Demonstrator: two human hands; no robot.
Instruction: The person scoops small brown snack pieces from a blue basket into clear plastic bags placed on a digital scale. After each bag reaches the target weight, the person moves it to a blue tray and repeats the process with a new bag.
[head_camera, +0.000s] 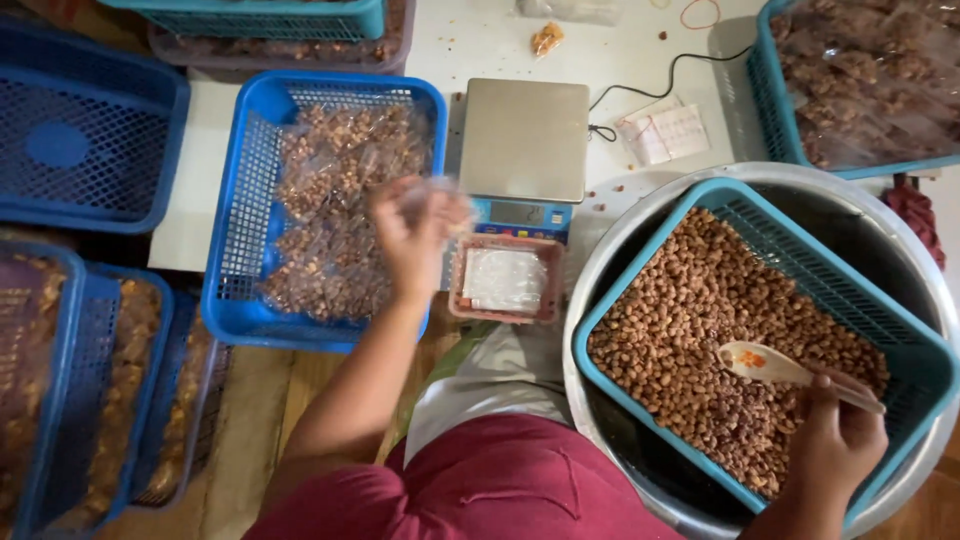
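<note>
Nuts fill the teal basket; right hand grips a spoon, left hand pinches a clear bag.

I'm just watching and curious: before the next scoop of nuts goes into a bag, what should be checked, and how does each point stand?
1. Left hand holds a clear bag: ok, though blurred.
2. Bag mouth open: cannot tell.
3. Right hand grips the spoon: ok.
4. Nuts left in the teal basket: ok.
5. Scale platform bare: ok.
6. Blue basket has room: ok.
</note>
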